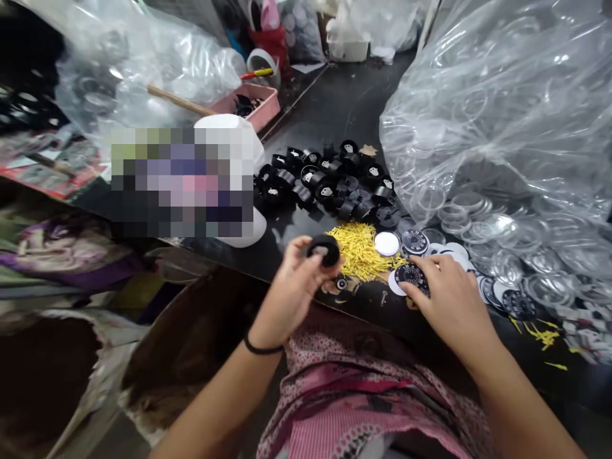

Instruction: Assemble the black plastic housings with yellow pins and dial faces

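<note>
My left hand (300, 275) is closed round a black round housing (324, 250) with a pale spot on its face, raised above the table's front edge. To the right, my right hand (447, 290) pinches a black dial (412, 278) with white markings between thumb and fingers. A white disc (396, 284) shows partly under that dial. Between the hands lies a heap of small yellow pointers (358, 250). Another white disc (386, 243) and a second black dial (415, 241) rest just beyond the right hand.
Many black housings (327, 172) are piled behind the yellow heap. Clear plastic rings (507, 268) and a large clear bag (497, 108) fill the right side. Back left are a pink tray (265, 109) and a white container (251, 229); a blurred patch hides part there.
</note>
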Tool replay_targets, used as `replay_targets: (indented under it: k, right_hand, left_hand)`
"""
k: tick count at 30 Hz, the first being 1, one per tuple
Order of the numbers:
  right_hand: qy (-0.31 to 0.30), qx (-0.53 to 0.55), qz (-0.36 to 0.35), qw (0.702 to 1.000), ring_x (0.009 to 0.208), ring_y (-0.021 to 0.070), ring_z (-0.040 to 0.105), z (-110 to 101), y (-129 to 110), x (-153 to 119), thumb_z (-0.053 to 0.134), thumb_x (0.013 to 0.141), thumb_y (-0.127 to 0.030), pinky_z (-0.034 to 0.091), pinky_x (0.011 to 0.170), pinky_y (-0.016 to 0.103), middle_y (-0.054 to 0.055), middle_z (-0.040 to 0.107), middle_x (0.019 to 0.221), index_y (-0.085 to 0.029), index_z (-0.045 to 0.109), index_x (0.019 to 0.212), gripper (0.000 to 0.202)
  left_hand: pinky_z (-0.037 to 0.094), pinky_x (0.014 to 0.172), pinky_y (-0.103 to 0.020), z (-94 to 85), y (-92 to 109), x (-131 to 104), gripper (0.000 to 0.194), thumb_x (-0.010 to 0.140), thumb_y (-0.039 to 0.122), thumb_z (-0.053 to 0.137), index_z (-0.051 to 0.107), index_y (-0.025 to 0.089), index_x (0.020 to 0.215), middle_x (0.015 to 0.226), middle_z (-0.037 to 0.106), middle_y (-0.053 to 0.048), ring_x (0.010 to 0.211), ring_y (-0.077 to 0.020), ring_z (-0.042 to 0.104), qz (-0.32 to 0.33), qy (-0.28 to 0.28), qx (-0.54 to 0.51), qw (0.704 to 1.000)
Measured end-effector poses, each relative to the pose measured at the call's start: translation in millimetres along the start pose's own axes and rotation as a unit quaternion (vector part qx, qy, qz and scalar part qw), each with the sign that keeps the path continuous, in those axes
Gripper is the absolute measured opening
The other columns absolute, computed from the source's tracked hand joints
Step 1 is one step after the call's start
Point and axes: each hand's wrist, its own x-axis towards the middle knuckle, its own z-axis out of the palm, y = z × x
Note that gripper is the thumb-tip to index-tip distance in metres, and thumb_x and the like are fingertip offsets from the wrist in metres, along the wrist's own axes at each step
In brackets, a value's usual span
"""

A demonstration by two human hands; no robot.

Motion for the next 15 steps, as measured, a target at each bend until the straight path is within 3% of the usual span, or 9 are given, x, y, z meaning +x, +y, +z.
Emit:
replay_targets:
  k: [3,5,9,12,15]
  right_hand:
    - [0.013,0.020,0.002,1.000,0.103,0.0327,0.055,7.8,6.2,6.5,0.057,0.086,-0.044,0.043,0.084,0.049,0.012,0.059,0.108,-0.020,0.063,0.112,0.035]
    - [0.028,0.050,0.001,0.998,0.103,0.0311,0.056,9.9,7.1,6.9,0.055,0.088,-0.042,0.044,0.086,0.048,0.013,0.060,0.108,-0.019,0.061,0.112,0.035]
    - [0.038,0.137,-0.018,0.990,0.100,0.0215,0.061,1.1,0.5,-0.7,0.046,0.096,-0.037,0.048,0.086,0.037,0.007,0.064,0.108,-0.022,0.061,0.115,0.030]
    - [0.020,0.238,-0.029,0.971,0.093,0.0171,0.064,-13.3,-12.7,-8.6,0.047,0.097,-0.037,0.050,0.081,0.031,0.003,0.067,0.103,-0.026,0.066,0.112,0.027]
    - [0.037,0.315,-0.002,0.948,0.090,0.0170,0.063,-24.0,-27.6,-12.4,0.052,0.095,-0.035,0.050,0.078,0.030,0.003,0.067,0.101,-0.027,0.068,0.110,0.024]
  left_hand:
    - [0.054,0.085,-0.032,22.8,-15.1,-28.5,0.027,0.088,0.025,0.062,0.048,0.026,0.111,0.108,0.070,-0.005,0.090,-0.0182,0.072,-0.144,-0.028,-0.131,0.981]
    - [0.055,0.084,-0.030,29.1,-19.6,-38.8,0.027,0.088,0.025,0.063,0.053,0.023,0.113,0.107,0.072,-0.007,0.089,-0.0174,0.072,-0.183,-0.038,-0.178,0.966]
    - [0.055,0.082,-0.028,38.1,-22.6,-44.6,0.037,0.092,0.042,0.057,0.062,0.015,0.116,0.114,0.072,-0.014,0.085,-0.0162,0.071,-0.250,-0.081,-0.246,0.933]
    - [0.055,0.083,-0.028,50.6,-25.5,-43.7,0.040,0.093,0.043,0.054,0.064,0.014,0.118,0.111,0.073,-0.014,0.086,-0.0166,0.071,-0.269,-0.089,-0.255,0.924]
    - [0.053,0.087,-0.030,62.5,-29.0,-44.3,0.036,0.092,0.040,0.059,0.066,0.017,0.118,0.109,0.074,-0.010,0.090,-0.0169,0.071,-0.235,-0.051,-0.236,0.942]
